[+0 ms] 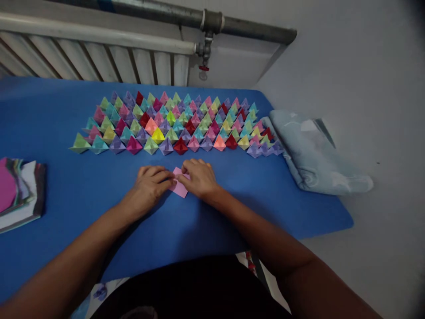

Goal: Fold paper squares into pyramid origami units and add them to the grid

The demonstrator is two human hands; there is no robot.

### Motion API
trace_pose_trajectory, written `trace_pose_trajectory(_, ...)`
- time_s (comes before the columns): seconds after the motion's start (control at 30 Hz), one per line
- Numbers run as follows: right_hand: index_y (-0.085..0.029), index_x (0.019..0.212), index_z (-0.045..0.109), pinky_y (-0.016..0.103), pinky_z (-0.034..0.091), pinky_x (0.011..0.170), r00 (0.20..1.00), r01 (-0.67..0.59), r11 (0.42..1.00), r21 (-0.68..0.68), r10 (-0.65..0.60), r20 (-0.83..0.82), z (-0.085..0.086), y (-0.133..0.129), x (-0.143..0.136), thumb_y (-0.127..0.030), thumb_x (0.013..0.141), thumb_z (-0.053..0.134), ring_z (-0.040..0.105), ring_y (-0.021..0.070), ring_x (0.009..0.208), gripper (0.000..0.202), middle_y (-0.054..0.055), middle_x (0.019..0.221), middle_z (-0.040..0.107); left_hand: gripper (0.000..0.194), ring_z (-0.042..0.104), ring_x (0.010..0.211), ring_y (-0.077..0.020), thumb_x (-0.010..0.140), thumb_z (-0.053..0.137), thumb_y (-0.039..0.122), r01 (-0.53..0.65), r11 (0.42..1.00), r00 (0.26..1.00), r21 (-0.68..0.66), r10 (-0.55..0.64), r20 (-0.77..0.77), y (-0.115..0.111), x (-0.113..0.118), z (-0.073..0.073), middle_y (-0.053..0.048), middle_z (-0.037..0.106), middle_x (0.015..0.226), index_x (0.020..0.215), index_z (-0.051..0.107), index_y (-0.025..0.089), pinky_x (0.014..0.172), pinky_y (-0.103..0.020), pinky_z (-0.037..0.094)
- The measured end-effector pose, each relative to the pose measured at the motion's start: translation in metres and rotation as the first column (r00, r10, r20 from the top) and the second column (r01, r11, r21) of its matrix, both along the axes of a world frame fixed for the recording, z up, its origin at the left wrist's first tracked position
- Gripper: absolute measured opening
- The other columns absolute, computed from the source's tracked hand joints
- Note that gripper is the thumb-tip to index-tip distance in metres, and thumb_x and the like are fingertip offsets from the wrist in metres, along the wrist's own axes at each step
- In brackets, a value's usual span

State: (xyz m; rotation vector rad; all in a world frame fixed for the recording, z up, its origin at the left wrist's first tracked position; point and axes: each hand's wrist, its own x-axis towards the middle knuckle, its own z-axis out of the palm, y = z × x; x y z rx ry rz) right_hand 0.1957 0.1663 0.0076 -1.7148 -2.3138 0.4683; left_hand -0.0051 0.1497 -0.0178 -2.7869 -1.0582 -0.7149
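A small piece of pink paper (180, 188) lies on the blue table (99, 186) between my two hands, its lower corner pointing toward me. My left hand (151, 186) grips its left edge with thumb and fingers pressed together. On the other side, my right hand (199, 177) is closed on the upper right part of the paper, covering that edge. Beyond my hands stand several rows of small folded paper boats (180, 145) in pink, purple, green, blue, yellow and red.
At the left edge lies a stack of coloured paper (28, 190). A folded light blue blanket (308, 155) rests at the table's right end by the wall. Behind the table are a white radiator (99, 40) and a metal pipe (245, 27) with a red valve.
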Motion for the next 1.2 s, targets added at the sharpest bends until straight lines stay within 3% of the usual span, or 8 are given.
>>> trace_pose_trajectory(0.27,-0.022,0.097,0.066,0.034,0.039,0.077,0.997,0.065,0.998,-0.025,-0.064,0.035,0.01,0.002,-0.007,-0.038,0.094,0.057,0.061,0.0231,0.097,0.019,0.005,0.104,0.071,0.029,0.068,0.101,-0.0215,0.1,0.043,0.012,0.093,0.996,0.994,-0.002,-0.093,-0.055,-0.002,0.002,0.001,-0.009,0.076,0.11,0.105,0.071,0.019,0.096,-0.042,0.043)
trace_pose_trajectory(0.5,-0.022,0.097,0.067,0.031,0.04,0.07,0.986,0.168,0.983,-0.074,-0.169,0.002,0.015,0.024,-0.011,-0.04,0.092,0.059,0.063,0.0221,0.09,0.021,0.006,0.1,0.072,0.033,0.069,0.095,-0.0215,0.097,0.041,0.008,0.023,1.0,0.999,-0.017,-0.024,-0.034,-0.005,0.007,-0.002,-0.009,0.076,0.109,0.105,0.071,0.02,0.093,-0.043,0.04)
trace_pose_trajectory(0.63,-0.021,0.086,0.065,0.028,0.038,0.066,0.949,0.205,0.972,-0.115,-0.227,-0.221,0.008,0.027,0.008,-0.04,0.088,0.064,0.059,0.017,0.076,0.019,0.001,0.082,0.068,0.027,0.067,0.089,-0.0225,0.097,0.046,0.015,-0.039,0.984,0.993,-0.173,0.018,-0.117,0.003,0.011,0.009,-0.008,0.076,0.102,0.104,0.071,0.022,0.084,-0.041,0.039)
trace_pose_trajectory(0.8,-0.021,0.076,0.058,0.025,0.035,0.06,0.832,0.26,0.96,-0.104,-0.278,-0.479,-0.008,-0.003,0.035,-0.033,0.082,0.064,0.051,0.0122,0.063,0.015,-0.005,0.067,0.058,0.023,0.066,0.098,-0.0237,0.096,0.052,0.031,-0.079,0.943,0.973,-0.324,0.002,-0.231,0.022,0.02,0.029,-0.008,0.073,0.104,0.102,0.071,0.021,0.077,-0.034,0.04)
trace_pose_trajectory(1.0,-0.022,0.074,0.055,0.024,0.037,0.06,0.727,0.289,0.952,-0.101,-0.287,-0.624,-0.018,-0.025,0.042,-0.03,0.08,0.06,0.051,0.0116,0.061,0.011,-0.006,0.065,0.056,0.031,0.066,0.098,-0.0267,0.091,0.052,0.033,-0.212,0.882,0.943,-0.42,0.073,-0.323,0.037,0.038,0.041,-0.015,0.069,0.113,0.107,0.071,0.014,0.081,-0.035,0.047)
trace_pose_trajectory(1.1,-0.023,0.074,0.055,0.024,0.039,0.061,0.703,0.296,0.949,-0.11,-0.294,-0.648,-0.02,-0.024,0.041,-0.029,0.079,0.059,0.052,0.012,0.062,0.009,-0.006,0.065,0.056,0.036,0.065,0.108,-0.0249,0.087,0.057,0.037,-0.237,0.846,0.935,-0.477,0.065,-0.349,0.047,0.042,0.048,-0.011,0.068,0.123,0.115,0.071,0.018,0.088,-0.031,0.047)
trace_pose_trajectory(1.2,-0.023,0.074,0.055,0.024,0.038,0.06,0.695,0.301,0.947,-0.115,-0.3,-0.654,-0.021,-0.023,0.041,-0.028,0.079,0.059,0.051,0.0119,0.061,0.008,-0.006,0.065,0.056,0.036,0.065,0.109,-0.0236,0.081,0.06,0.032,-0.272,0.805,0.923,-0.527,0.064,-0.379,0.056,0.046,0.055,-0.007,0.072,0.118,0.113,0.073,0.021,0.088,-0.027,0.046)
